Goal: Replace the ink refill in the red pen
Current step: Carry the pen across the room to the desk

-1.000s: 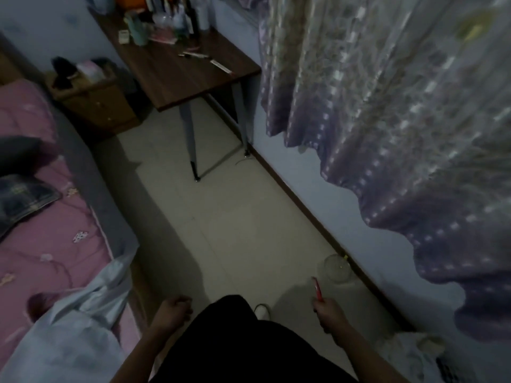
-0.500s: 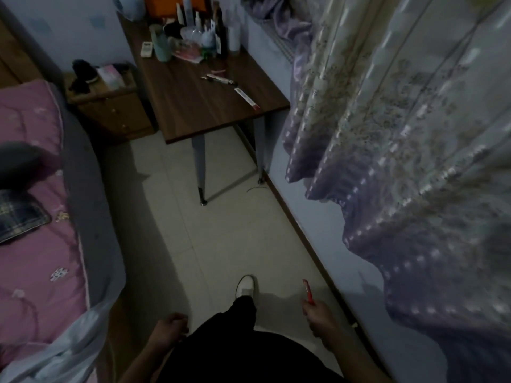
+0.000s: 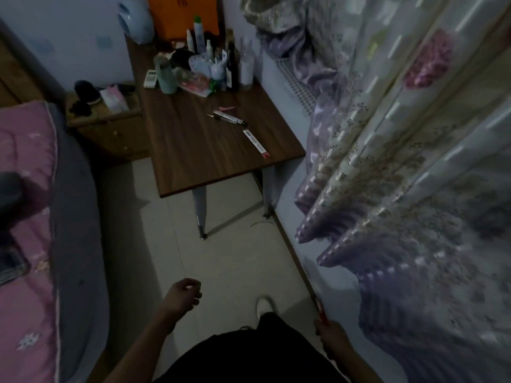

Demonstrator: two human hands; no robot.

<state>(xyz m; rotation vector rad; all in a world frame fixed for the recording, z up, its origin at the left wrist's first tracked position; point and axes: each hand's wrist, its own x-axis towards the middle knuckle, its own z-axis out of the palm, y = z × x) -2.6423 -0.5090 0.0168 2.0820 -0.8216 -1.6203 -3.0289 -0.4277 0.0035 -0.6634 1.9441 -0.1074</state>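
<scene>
My right hand [image 3: 330, 334] is low at the right, closed around the red pen [image 3: 320, 308], whose tip points up and away beside the wall. My left hand [image 3: 182, 295] hangs in front of me over the floor, fingers loosely curled, holding nothing. Ahead stands a dark wooden table [image 3: 193, 150]. On it lie a long white packet with a red end [image 3: 255, 143], a silver and black pen-like item [image 3: 229, 118] and a small pink item [image 3: 227, 108].
Bottles, a green cup [image 3: 166, 76] and a remote crowd the table's far end. A bed with pink bedding [image 3: 30, 217] runs along the left, a wooden nightstand [image 3: 110, 131] beyond it. Patterned curtains [image 3: 401, 175] hang on the right. Pale tiled floor [image 3: 221, 258] lies between.
The table has come much closer and larger in view as I walk forward. My left hand has risen and swung forward; my right hand still holds the red pen.
</scene>
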